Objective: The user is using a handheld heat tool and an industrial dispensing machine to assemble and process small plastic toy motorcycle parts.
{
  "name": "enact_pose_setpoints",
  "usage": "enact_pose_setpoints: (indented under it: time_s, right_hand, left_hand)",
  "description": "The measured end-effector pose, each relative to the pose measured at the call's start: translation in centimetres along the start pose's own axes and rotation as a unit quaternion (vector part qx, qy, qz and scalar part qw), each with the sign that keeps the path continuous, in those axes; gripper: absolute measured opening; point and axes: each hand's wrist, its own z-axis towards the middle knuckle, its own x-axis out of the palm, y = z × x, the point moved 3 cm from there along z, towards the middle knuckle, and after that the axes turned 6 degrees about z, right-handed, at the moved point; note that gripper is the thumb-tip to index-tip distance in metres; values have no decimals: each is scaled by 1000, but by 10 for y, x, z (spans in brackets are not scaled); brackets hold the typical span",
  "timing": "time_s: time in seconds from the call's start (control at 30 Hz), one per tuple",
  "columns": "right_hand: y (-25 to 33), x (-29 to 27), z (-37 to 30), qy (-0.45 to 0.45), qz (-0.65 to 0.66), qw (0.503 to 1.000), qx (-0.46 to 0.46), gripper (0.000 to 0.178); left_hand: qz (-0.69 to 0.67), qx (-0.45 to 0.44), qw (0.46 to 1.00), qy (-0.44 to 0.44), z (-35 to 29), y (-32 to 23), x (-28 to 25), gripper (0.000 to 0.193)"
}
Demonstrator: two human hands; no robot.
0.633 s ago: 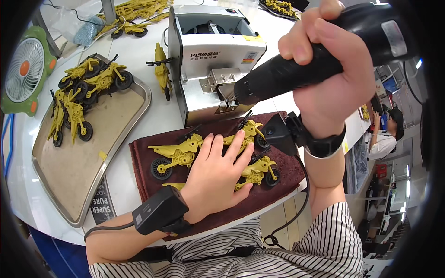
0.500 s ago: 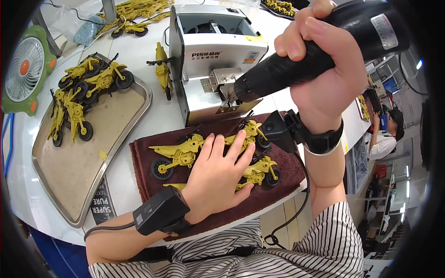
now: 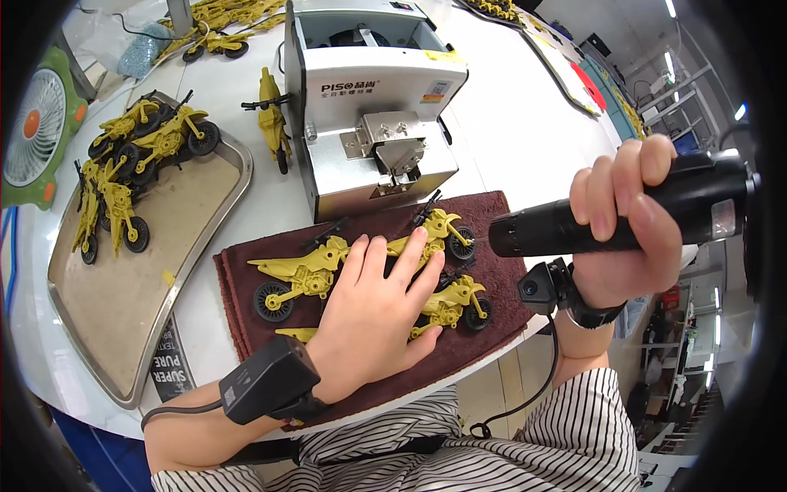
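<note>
My left hand (image 3: 369, 316) lies palm down with spread fingers on yellow toy motorcycles, resting on them without a grip. One toy motorcycle (image 3: 307, 275) shows to the left of the hand, another (image 3: 443, 234) beyond its fingertips, and a third (image 3: 451, 305) to its right; my palm and fingers cover parts of them. They lie on a folded maroon cloth (image 3: 512, 283). My right hand (image 3: 627, 221) is wrapped around a black electric screwdriver (image 3: 533, 228), held above the cloth's right end with its nose pointing left. Its bit cannot be made out.
A screw feeder (image 3: 352, 123) stands just behind the cloth, with a single toy motorcycle (image 3: 270, 115) at its left. On the left, a metal tray (image 3: 123, 312) carries several more toys, near a green fan (image 3: 37, 135). Toy parts (image 3: 225, 16) are piled at the back.
My right hand has pulled the screwdriver away from the screw feeder's outlet, down and to the right. The left hand stays on the toys; the whole view has shifted slightly.
</note>
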Motion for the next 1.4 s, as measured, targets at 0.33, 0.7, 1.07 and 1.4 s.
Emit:
enact_pose_setpoints:
  time_s: [0.33, 0.7, 1.07, 1.4]
  right_hand:
    - [-24, -26, -13, -43, 9, 999, 7, 23]
    - [-34, -29, -16, -32, 5, 999, 7, 24]
    - [-47, -24, -14, 72, 17, 997, 24, 25]
    - [84, -47, 29, 6, 160, 974, -162, 28]
  left_hand:
    - [11, -8, 1000, 12, 1, -1, 0, 67]
    - [7, -7, 1000, 21, 2, -1, 0, 68]
    - [32, -16, 999, 14, -1, 0, 1, 67]
    - [24, -29, 998, 50, 15, -39, 3, 88]
